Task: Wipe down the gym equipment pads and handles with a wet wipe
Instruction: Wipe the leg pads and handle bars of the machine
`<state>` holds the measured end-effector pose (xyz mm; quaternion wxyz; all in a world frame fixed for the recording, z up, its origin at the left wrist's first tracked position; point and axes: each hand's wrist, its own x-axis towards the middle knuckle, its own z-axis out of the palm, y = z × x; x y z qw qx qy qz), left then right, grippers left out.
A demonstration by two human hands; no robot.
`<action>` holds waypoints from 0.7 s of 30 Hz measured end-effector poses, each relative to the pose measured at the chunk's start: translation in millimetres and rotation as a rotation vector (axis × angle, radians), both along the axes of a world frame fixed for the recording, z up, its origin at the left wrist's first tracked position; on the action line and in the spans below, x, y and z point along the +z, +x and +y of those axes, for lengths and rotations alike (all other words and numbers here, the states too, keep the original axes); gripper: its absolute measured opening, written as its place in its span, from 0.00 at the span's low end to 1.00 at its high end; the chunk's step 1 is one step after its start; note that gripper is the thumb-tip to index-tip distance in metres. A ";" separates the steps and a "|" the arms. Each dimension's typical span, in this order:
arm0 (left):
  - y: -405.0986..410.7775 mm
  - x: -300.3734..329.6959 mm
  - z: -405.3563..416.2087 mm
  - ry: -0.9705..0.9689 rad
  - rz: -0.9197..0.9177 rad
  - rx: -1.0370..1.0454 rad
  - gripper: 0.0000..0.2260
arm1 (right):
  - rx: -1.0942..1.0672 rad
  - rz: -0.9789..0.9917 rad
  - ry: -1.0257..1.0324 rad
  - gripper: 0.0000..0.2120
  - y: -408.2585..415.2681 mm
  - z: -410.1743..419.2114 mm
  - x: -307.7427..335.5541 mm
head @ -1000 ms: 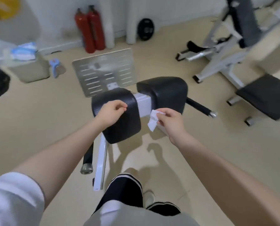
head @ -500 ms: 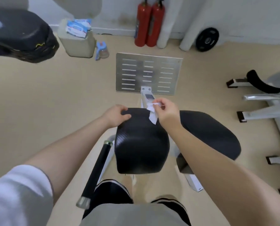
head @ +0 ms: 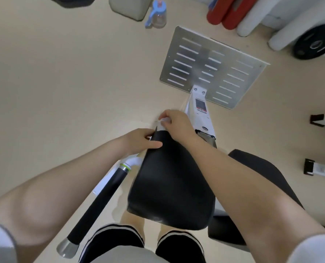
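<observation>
Directly below me stands a black padded cushion of a white-framed machine. My left hand grips the pad's far left corner, thumb lying across its top. My right hand pinches a white wet wipe against the pad's far edge; only a small bit of the wipe shows under the fingers. A second black pad lies to the right, partly hidden by my right forearm. A black foam handle with a silver end cap slants down to the left of the pad.
A slotted metal footplate lies ahead on the beige floor. Far back are red fire extinguishers, a black weight plate, a blue-lidded bottle and a grey bin. White machine feet sit at the right edge.
I have leaned further over the pad, so the view looks straight down. My right hand has carried the wipe left to the pad's far corner, close to my left hand.
</observation>
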<state>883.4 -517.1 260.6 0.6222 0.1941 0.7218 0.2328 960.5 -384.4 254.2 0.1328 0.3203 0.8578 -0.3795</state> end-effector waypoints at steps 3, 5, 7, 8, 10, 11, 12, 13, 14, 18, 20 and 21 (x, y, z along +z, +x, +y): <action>3.1 -3.2 -0.3 0.014 -0.026 0.118 0.17 | 0.228 -0.077 -0.013 0.11 -7.0 -1.3 -7.6; 4.8 0.6 -0.8 0.026 -0.091 0.169 0.14 | 0.315 -0.045 -0.004 0.11 1.3 5.5 -10.7; 6.2 3.1 -1.1 0.026 -0.130 0.197 0.15 | 0.337 -0.030 0.000 0.12 18.2 16.7 -12.8; 6.8 4.6 -0.6 0.026 -0.134 0.204 0.16 | 0.340 -0.043 0.017 0.13 28.9 23.0 -12.2; 7.6 5.8 2.1 0.019 -0.131 0.211 0.15 | 0.313 -0.075 0.064 0.14 52.6 35.7 -13.1; 7.7 6.5 3.6 0.013 -0.125 0.211 0.14 | 0.277 -0.084 0.068 0.14 62.8 39.8 -13.2; 8.4 8.1 5.5 0.009 -0.114 0.207 0.12 | 0.238 -0.093 0.059 0.14 70.4 41.1 -11.6; 9.5 9.2 6.9 0.003 -0.101 0.205 0.11 | 0.206 -0.098 0.043 0.14 75.2 39.5 -9.9; 11.0 9.9 8.2 0.001 -0.091 0.214 0.11 | 0.202 -0.105 0.016 0.14 76.5 35.6 -8.1; 18.6 10.8 6.3 0.033 -0.121 0.287 0.13 | 0.355 -0.116 -0.213 0.19 54.9 15.0 -7.0; 20.5 11.0 4.9 0.047 -0.134 0.304 0.14 | 0.396 -0.058 -0.311 0.19 40.5 7.6 -8.1; 20.4 10.8 4.5 0.052 -0.129 0.296 0.14 | 0.424 -0.035 -0.338 0.21 35.8 5.6 -8.6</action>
